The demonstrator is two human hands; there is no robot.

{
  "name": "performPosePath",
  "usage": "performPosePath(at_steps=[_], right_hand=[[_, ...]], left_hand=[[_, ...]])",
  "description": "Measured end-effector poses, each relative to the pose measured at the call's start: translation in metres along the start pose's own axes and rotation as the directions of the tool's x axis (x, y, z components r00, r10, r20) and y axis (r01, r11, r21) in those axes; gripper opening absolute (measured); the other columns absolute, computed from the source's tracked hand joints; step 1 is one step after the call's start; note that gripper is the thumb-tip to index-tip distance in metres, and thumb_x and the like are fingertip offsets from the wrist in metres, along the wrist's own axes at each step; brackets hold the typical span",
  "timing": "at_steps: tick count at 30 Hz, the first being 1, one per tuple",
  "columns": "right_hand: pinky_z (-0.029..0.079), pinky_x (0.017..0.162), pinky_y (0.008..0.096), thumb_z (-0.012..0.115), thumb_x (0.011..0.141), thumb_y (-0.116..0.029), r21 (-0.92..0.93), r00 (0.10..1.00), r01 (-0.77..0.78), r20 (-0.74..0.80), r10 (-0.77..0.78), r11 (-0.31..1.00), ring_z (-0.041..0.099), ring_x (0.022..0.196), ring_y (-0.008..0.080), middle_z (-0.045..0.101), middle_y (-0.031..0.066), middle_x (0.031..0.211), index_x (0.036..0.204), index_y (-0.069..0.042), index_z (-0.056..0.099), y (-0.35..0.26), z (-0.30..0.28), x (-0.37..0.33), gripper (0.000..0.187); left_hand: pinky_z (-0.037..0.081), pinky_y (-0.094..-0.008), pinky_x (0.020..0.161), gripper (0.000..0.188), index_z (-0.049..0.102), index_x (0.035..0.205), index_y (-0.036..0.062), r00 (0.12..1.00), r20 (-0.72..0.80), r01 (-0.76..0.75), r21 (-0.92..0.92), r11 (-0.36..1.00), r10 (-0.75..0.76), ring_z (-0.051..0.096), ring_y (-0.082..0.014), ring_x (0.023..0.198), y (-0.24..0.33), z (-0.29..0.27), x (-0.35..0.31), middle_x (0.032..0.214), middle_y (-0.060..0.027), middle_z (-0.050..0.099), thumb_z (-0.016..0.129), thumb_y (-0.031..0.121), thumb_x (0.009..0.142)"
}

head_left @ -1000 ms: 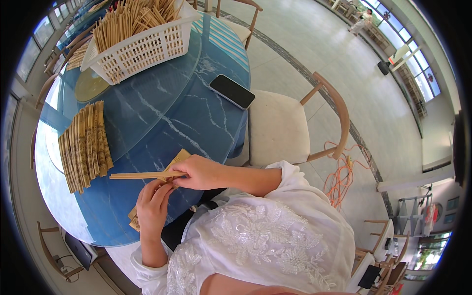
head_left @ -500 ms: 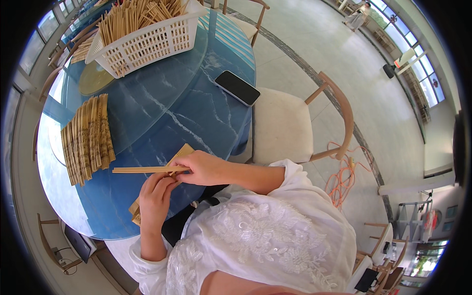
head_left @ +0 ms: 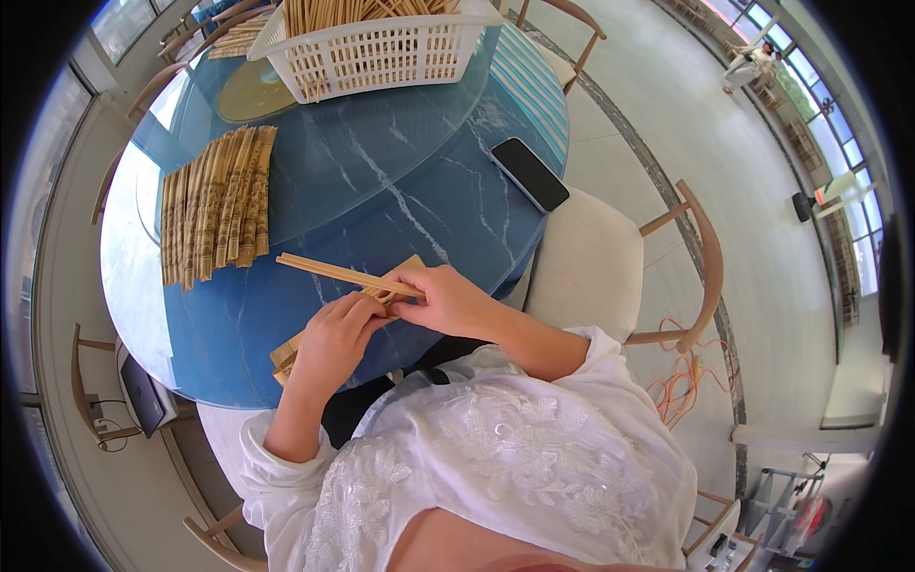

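Right hand [head_left: 443, 297] is closed, thumb and fingers together, on the near ends of a few thin pale sticks [head_left: 329, 270]. From that grip their long axis runs out to the left and a little away from the body, free ends well clear. Left hand [head_left: 331, 336] sits just beside the grip, on its left and nearer the body, fingers curled down at a bamboo piece [head_left: 285, 357]; whether they pinch it or only rest there, I cannot tell. That bamboo piece lies beneath both hands, slanting from the near left of the grip to just past its far side, so the sticks cross it at an angle. Farther left of the grip and away lies a row of mottled bamboo strips [head_left: 217, 205]; well beyond the grip stands a white basket [head_left: 381, 67], and away to its right, a phone [head_left: 530, 174]
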State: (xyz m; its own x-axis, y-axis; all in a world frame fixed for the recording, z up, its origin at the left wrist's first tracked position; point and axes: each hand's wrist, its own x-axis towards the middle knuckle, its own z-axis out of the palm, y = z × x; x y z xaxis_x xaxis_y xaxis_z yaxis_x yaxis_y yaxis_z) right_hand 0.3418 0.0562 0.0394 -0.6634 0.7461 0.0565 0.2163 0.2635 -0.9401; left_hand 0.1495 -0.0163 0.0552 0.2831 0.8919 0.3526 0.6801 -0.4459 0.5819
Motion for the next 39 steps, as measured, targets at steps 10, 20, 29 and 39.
performPosePath(at_steps=[10, 20, 29, 39], right_hand=[[0.042, 0.063, 0.0303, 0.061, 0.097, -0.013, -0.514, 0.976, 0.135, -0.078, -0.202, 0.847, 0.051, 0.066, 0.0177, 0.054, 0.0057, 0.074, 0.133, -0.014, 0.063, 0.004, -0.038, -0.017, 0.036], [0.042, 0.058, 0.0342, 0.074, 0.085, -0.017, -0.771, 0.916, 0.245, -0.015, -0.401, 0.588, 0.05, 0.066, 0.0198, 0.053, 0.0014, 0.073, 0.117, -0.019, 0.073, -0.003, -0.065, -0.03, 0.033], [0.041, 0.057, 0.0325, 0.077, 0.08, -0.018, -0.847, 0.874, 0.316, 0.084, -0.479, 0.427, 0.049, 0.065, 0.0183, 0.051, -0.0005, 0.072, 0.116, -0.021, 0.074, -0.013, -0.07, -0.026, 0.036], [0.04, 0.058, 0.0318, 0.076, 0.081, -0.019, -0.849, 0.873, 0.356, 0.153, -0.464, 0.39, 0.048, 0.065, 0.0174, 0.049, -0.0014, 0.071, 0.114, -0.021, 0.074, -0.026, -0.075, -0.025, 0.033]], left_hand=[[0.05, -0.0339, 0.071, 0.01, 0.063, 0.095, 0.0029, 0.974, 0.083, 0.223, -0.236, 0.946, -0.209, 0.064, -0.0249, 0.08, -0.028, -0.02, -0.005, 0.091, -0.0087, 0.065, 0.069, 0.009, 0.089], [0.049, -0.0321, 0.072, 0.01, 0.064, 0.096, 0.0028, 0.978, 0.074, 0.209, -0.303, 0.93, -0.196, 0.062, -0.0228, 0.08, -0.04, -0.029, -0.009, 0.09, -0.0081, 0.064, 0.069, 0.008, 0.09], [0.049, -0.0334, 0.072, 0.009, 0.065, 0.096, 0.0025, 0.981, 0.099, 0.187, -0.301, 0.935, -0.164, 0.062, -0.0241, 0.079, -0.041, -0.03, -0.008, 0.09, -0.0091, 0.065, 0.069, 0.008, 0.089], [0.049, -0.0342, 0.074, 0.01, 0.065, 0.096, 0.0022, 0.974, 0.161, 0.2, -0.3, 0.933, -0.157, 0.061, -0.0254, 0.081, -0.037, -0.03, -0.007, 0.089, -0.0088, 0.065, 0.068, 0.01, 0.09]])
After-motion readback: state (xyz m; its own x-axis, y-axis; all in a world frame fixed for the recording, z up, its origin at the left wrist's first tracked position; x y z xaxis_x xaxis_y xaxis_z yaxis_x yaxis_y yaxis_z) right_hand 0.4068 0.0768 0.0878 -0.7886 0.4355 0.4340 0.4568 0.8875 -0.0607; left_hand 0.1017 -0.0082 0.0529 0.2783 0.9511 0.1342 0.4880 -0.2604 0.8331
